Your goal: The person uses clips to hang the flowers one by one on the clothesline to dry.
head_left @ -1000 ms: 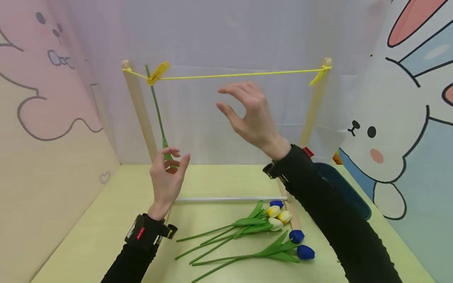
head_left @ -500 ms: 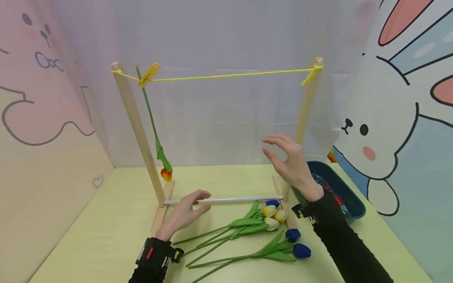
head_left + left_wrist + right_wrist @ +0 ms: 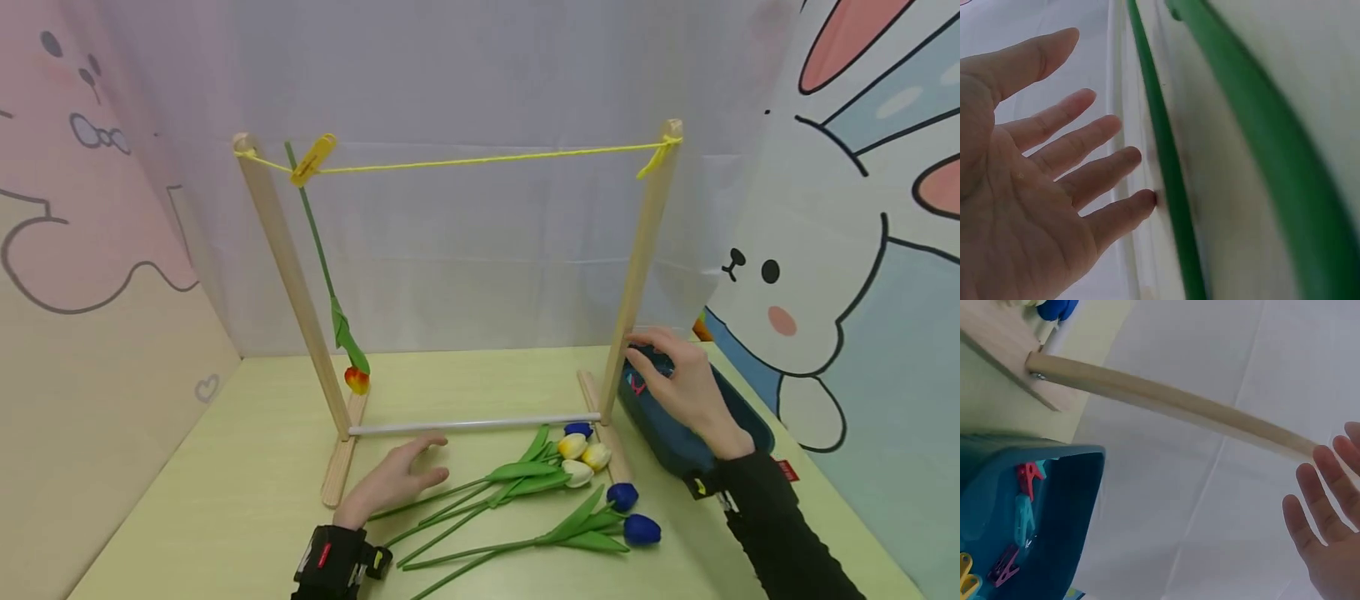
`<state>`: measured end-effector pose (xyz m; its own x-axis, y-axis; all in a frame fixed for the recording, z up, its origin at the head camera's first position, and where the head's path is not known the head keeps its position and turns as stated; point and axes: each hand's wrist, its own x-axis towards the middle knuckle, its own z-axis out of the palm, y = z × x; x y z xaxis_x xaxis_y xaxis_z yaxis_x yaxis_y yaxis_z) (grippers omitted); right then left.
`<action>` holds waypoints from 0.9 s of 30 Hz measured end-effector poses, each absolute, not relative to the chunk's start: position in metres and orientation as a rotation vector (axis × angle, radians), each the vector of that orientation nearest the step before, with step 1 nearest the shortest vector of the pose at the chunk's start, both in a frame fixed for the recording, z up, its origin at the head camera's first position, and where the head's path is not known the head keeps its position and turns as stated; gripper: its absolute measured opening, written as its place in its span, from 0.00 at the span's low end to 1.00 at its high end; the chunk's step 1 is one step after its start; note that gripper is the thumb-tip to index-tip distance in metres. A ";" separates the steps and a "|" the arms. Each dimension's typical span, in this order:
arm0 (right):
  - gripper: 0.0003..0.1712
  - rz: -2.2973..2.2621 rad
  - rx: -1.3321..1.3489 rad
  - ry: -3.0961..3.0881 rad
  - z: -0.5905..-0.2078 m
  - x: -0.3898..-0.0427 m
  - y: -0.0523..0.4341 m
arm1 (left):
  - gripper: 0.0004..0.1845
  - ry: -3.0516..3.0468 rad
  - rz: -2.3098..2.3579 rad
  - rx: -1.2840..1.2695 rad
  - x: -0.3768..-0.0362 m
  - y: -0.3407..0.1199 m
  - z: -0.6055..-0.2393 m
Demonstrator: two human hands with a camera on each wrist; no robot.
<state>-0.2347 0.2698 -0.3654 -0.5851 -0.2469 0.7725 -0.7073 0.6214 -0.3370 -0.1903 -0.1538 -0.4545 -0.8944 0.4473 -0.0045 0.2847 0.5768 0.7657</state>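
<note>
My left hand (image 3: 393, 482) is low over the table, beside the green stems of several artificial tulips (image 3: 525, 475). Its fingers are spread and hold nothing; a stem (image 3: 1169, 162) runs close past the fingertips in the left wrist view. Over the dark teal bin (image 3: 660, 433) is my right hand (image 3: 686, 392), fingers loosely bent with nothing in them. Inside the bin lie clothespins, among them a red one (image 3: 1029, 478), a turquoise one (image 3: 1024, 519) and a purple one (image 3: 1004, 565). A red-orange tulip (image 3: 357, 380) hangs head down, its stem held by a yellow clothespin (image 3: 313, 160) on the line.
A yellow string (image 3: 480, 158) spans two wooden posts, the left post (image 3: 292, 275) and the right post (image 3: 643, 267). A white rod (image 3: 480, 424) joins them near the table. Two blue tulips (image 3: 642, 530) lie nearest me. A cartoon-printed wall stands on each side.
My right hand has come down and right, from beneath the string to the bin. My left hand has left the hanging tulip's head and dropped toward the stems on the table.
</note>
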 end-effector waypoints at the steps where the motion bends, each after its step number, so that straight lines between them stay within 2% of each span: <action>1: 0.17 0.847 0.734 -2.148 -0.371 -0.239 0.278 | 0.31 2.605 1.212 0.610 -0.190 -0.154 -0.456; 2: 0.18 0.826 0.733 -2.135 -0.390 -0.256 0.297 | 0.32 2.601 1.208 0.605 -0.189 -0.154 -0.457; 5: 0.17 0.862 0.719 -2.140 -0.388 -0.252 0.311 | 0.32 2.601 1.190 0.616 -0.189 -0.153 -0.460; 8: 0.18 0.788 0.666 -2.153 -0.424 -0.282 0.355 | 0.31 2.612 1.163 0.617 -0.189 -0.152 -0.461; 9: 0.18 0.821 0.657 -2.171 -0.424 -0.281 0.360 | 0.31 2.618 1.154 0.616 -0.189 -0.152 -0.461; 12: 0.19 0.788 0.607 -2.206 -0.464 -0.322 0.405 | 0.31 2.627 1.141 0.603 -0.189 -0.153 -0.461; 15: 0.16 0.853 0.615 -2.340 -0.424 -0.297 0.385 | 0.31 2.620 1.161 0.569 -0.189 -0.156 -0.460; 20: 0.13 0.643 0.613 -2.667 -0.339 -0.249 0.339 | 0.31 2.590 1.199 0.543 -0.190 -0.159 -0.461; 23: 0.11 0.510 0.619 -2.847 -0.319 -0.246 0.334 | 0.31 2.576 1.209 0.547 -0.190 -0.158 -0.460; 27: 0.09 0.450 0.685 -3.055 -0.317 -0.256 0.340 | 0.31 2.576 1.216 0.548 -0.189 -0.156 -0.459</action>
<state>-0.2561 0.3396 -0.3172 -0.9060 -0.4213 0.0405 -0.4151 0.8658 -0.2795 -0.1887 -0.1560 -0.4588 -0.9008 0.4307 -0.0553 0.2310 0.5832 0.7788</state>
